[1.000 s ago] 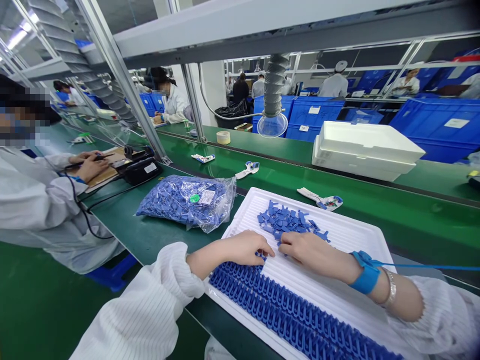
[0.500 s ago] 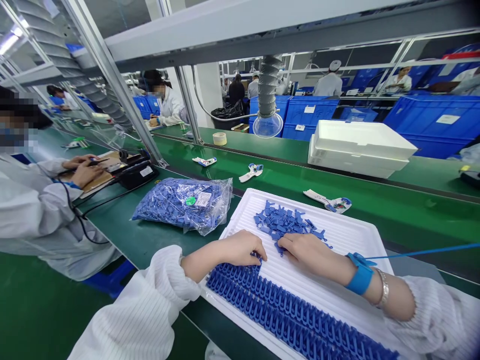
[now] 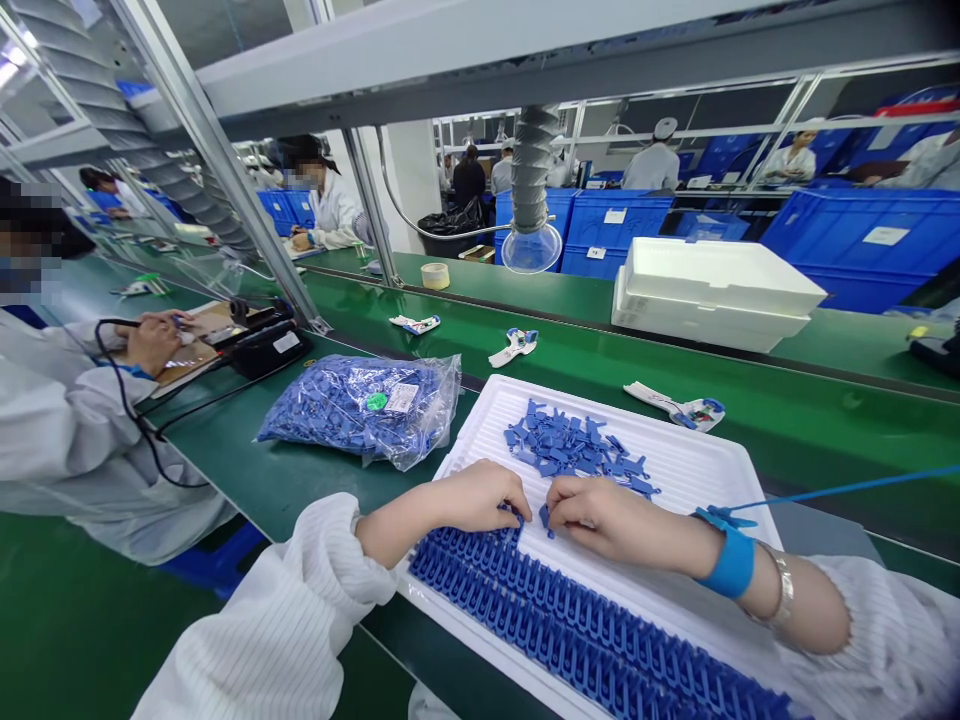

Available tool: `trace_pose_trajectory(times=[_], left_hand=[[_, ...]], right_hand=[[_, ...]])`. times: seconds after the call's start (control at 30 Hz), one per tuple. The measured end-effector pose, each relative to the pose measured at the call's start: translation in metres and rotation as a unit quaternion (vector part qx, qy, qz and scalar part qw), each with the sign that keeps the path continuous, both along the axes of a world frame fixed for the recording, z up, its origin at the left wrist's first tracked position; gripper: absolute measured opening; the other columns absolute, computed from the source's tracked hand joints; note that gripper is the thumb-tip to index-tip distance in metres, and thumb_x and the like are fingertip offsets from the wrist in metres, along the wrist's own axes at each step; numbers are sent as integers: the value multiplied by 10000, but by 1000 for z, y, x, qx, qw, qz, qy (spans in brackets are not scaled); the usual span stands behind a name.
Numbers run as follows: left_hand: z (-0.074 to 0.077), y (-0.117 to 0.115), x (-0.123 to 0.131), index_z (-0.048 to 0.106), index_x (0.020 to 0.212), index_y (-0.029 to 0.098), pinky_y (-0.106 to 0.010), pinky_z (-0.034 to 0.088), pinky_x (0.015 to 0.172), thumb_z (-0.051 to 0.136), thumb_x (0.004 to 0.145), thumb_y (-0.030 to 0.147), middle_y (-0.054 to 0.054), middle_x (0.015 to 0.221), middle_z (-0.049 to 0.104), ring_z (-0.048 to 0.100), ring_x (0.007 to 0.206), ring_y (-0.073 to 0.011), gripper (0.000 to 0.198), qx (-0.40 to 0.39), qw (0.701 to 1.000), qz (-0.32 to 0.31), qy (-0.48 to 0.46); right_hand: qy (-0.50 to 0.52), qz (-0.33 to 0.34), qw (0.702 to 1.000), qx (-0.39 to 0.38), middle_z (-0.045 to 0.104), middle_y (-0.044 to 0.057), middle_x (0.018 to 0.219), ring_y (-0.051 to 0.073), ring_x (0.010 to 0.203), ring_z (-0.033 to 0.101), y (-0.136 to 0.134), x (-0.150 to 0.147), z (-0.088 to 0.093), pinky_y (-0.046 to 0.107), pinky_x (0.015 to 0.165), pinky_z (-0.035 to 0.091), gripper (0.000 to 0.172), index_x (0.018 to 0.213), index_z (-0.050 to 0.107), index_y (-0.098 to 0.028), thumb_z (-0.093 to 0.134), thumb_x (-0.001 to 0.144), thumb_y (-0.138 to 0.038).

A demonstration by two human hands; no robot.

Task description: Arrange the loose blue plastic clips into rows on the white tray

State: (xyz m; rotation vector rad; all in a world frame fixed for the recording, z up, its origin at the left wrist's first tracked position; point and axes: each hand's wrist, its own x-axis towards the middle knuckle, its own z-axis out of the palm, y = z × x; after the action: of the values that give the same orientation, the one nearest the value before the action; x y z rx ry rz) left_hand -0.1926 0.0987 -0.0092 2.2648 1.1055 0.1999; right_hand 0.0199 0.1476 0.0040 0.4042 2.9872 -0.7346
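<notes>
Two rows of blue clips stand seated along the white tray edge at 6 o'clock; a loose pile at 12 remains. Left hand pinches a clip at the row end; right hand pinches another just beside.

I sit at a long green bench. The floor below is green too. A grey metal frame goes up beside me and holds a shelf over my head. A grey hose hangs down with a clear cup on its end. Behind it stand blue crates and white foam boxes. People in white coats work at other benches.
</notes>
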Motion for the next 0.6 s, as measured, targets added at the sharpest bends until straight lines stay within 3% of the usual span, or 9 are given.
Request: trace_pose_trajectory(times=[0.17,0.43,0.6], left_hand=[[-3,-1,-1,703,928,209,-237,446,853,613,783,155,-23,950,713,637,896,-167,179,2,1000,5,-4],[-3,0,-1,665,996,201,-236,447,781,617,770,161,-29,945,705,626,873,-176,235,-7,1000,20,-16],[-5,-1,0,653,829,168,-226,420,718,624,748,149,-22,812,668,600,793,-166,88,3,999,38,-21]], right_hand=[[16,7,1000,-15,610,48,891,139,781,577,-6,-8,0,231,694,435,176,942,636,-162,472,890,-125],[6,-15,1000,-26,652,30,797,136,711,589,-7,-13,-1,221,663,416,143,851,648,-162,509,876,-137],[4,-50,999,-18,602,7,662,116,573,530,-11,-22,-9,203,545,347,129,750,598,-158,519,852,-147]])
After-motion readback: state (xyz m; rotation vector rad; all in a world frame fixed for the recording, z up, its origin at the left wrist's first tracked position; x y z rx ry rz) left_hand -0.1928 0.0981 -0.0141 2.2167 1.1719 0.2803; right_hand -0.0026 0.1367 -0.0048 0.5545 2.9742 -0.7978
